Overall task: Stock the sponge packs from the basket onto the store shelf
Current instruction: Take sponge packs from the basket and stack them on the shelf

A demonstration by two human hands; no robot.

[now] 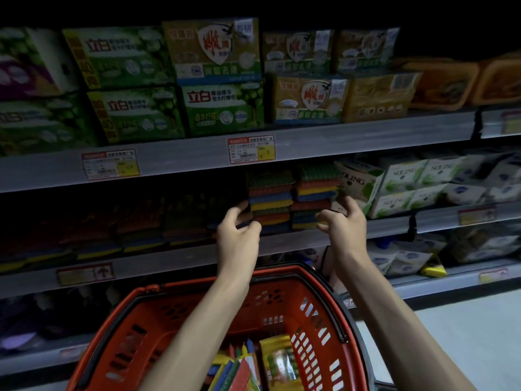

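The store shelf [394, 227] already carries two stacks of sponge packs [270, 198], side by side beside the white boxes [361, 182]. The red basket [197, 289] below holds several more packs [277, 359], so I judge the stocking partly done. The left hand [236, 235] curls at the left stack's edge; whether it is gripping, I cannot tell. The right hand [344, 224] hangs loosely curled beside the right stack, apparently holding nothing.

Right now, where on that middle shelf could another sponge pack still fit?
The open room is the dark gap above the low sponge packs, left of the two tall sponge stacks and under the upper shelf rail. The tall stacks nearly reach that rail, sit beside the SOLING boxes, and the left hand and right hand crowd their front.
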